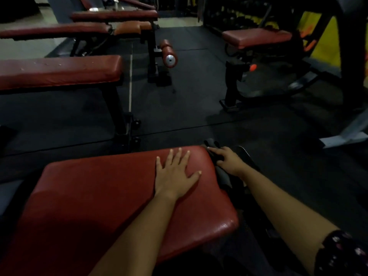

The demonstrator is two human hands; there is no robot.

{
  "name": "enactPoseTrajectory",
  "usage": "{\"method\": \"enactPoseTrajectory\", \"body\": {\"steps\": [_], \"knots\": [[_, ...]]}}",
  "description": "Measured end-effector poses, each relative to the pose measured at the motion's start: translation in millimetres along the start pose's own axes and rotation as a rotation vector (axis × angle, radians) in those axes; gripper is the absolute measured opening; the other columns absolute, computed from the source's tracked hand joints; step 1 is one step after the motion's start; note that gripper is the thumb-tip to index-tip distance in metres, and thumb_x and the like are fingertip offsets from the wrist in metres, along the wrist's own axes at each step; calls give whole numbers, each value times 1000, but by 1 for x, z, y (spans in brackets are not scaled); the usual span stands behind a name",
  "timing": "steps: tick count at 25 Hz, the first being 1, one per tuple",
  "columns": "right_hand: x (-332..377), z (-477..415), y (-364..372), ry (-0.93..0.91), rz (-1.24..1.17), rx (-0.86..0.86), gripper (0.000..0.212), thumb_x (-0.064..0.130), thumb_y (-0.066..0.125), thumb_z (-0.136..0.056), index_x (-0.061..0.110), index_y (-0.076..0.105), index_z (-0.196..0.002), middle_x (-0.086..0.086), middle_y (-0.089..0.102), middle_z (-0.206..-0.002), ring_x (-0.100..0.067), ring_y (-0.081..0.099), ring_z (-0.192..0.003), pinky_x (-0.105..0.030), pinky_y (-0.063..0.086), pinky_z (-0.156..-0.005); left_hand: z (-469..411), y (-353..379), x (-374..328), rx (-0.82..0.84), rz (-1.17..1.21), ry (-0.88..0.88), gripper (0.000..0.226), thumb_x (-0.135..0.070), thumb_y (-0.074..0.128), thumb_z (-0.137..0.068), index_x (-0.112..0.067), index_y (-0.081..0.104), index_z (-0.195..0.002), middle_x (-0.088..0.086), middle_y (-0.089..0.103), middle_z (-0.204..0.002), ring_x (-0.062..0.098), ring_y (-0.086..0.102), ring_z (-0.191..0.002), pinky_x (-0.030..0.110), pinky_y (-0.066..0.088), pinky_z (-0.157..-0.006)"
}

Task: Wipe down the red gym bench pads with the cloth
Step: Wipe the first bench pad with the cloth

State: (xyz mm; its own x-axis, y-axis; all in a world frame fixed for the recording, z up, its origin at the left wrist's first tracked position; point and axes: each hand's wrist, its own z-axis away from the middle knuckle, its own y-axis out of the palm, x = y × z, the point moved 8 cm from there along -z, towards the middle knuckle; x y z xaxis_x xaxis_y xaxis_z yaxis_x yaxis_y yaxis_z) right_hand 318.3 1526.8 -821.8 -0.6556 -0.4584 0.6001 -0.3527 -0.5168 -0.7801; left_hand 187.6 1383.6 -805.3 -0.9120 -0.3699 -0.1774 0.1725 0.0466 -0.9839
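- The near pad [99,196] fills the lower middle of the frame, and the cloth [223,176] hangs dark over its right edge, at the far corner.
- The right hand [229,159] holds the cloth, its fingers [216,150] curled round a bunched part. One end pokes up past the knuckles and the other drapes down the pad's side.
- Risk: most of the cloth is bunched or hanging, so little of it may meet the vinyl. A pass from here could leave streaks or miss strips.
- Risk: the loose end hangs beside the dark frame under the pad. It could snag there, or drag on the floor [189,116] and bring grit back onto the pad.
- The left hand [175,172] lies flat on the pad top, fingers [180,154] spread wide and holding nothing.
- Risk: that palm covers a patch near the far end. If it does not lift, the patch goes unwiped, or fresh prints land on cleaned vinyl.
- The pad's lower right corner [225,226] shines, perhaps from moisture. A leaning palm could slide on a slick spot.
- Risk: the dim light hides smears, so misses are likely.
- Other red pads wait at mid left [59,70] and upper right [256,37], and 1 could be skipped.
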Motion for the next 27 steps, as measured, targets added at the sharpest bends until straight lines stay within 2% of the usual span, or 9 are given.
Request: {"method": "enactPoseTrajectory", "body": {"steps": [6, 10, 12, 15, 17, 19, 21, 24, 27], "knots": [[-20, 126, 10, -103, -185, -70, 82, -17, 56, -76, 28, 39, -141, 1, 36, -134, -5, 31, -131, 5, 17, -97, 1, 1, 1, -14, -10, 11, 79, -73, 24, -90, -35, 7, -156, -7, 1, -165, 16, -6, -151, 56, -4, -119], [-17, 87, -1, -85, -202, -153, 63, 1, 67, -87, 20, 40, -140, 0, 40, -132, -9, 35, -130, 5, 18, -96, 0, 3, 2, -14, -15, 30, 79, -74, 23, -90, -34, 7, -157, -6, 1, -165, 17, -6, -151, 55, -4, -119], [-8, 49, -5, -80, -163, -187, 58, 10, 69, -88, 18, 46, -141, -7, 43, -138, -17, 38, -134, -5, 22, -102, 2, 4, 3, -19, -9, 35, 79, -74, 23, -90, -33, 8, -157, -5, 2, -165, 17, -5, -151, 54, -5, -119], [-8, 57, 3, -99, -129, -209, 64, 3, 68, -86, 20, 43, -142, -11, 45, -139, -25, 42, -133, -8, 24, -102, 4, -1, 0, -57, 24, 68, 76, -69, 31, -91, -31, 19, -156, -3, 10, -164, 17, -1, -151, 49, -3, -120], [-14, 107, 9, -139, -131, -230, 74, -10, 65, -81, 27, 41, -140, -4, 45, -136, -19, 39, -135, 0, 21, -100, 11, -10, -7, -147, 110, 168, 68, -62, 41, -91, -30, 35, -150, -4, 22, -161, 16, 7, -151, 43, 12, -120], [-19, 166, 21, -171, -173, -220, 91, -20, 60, -76, 49, 44, -133, 11, 41, -134, 3, 32, -135, 3, 19, -100, 20, -18, -13, -250, 211, 292, 63, -57, 42, -86, -29, 49, -142, -6, 38, -154, 16, 19, -148, 42, 28, -113], [-24, 199, 29, -187, -163, -214, 105, -21, 59, -76, 68, 38, -127, 16, 38, -134, 22, 24, -130, 3, 20, -99, 21, -21, -20, -279, 245, 371, 64, -57, 40, -82, -28, 53, -138, -4, 47, -148, 18, 29, -145, 44, 33, -114], [-25, 175, 21, -161, -52, -261, 92, -12, 62, -81, 62, 38, -129, 0, 44, -142, -1, 29, -139, -6, 25, -103, 30, -17, -30, -109, 216, 461, 72, -62, 37, -81, -32, 43, -146, -4, 39, -154, 17, 26, -146, 49, 23, -119], [-13, 162, 22, -114, 114, -329, 83, -3, 66, -81, 46, 36, -140, -13, 43, -146, -33, 44, -128, -37, 45, -97, 69, 8, -28, 135, 23, 607, 78, -73, 19, -81, -45, 10, -153, -14, 4, -163, 8, 1, -149, 45, -4, -121]]}}
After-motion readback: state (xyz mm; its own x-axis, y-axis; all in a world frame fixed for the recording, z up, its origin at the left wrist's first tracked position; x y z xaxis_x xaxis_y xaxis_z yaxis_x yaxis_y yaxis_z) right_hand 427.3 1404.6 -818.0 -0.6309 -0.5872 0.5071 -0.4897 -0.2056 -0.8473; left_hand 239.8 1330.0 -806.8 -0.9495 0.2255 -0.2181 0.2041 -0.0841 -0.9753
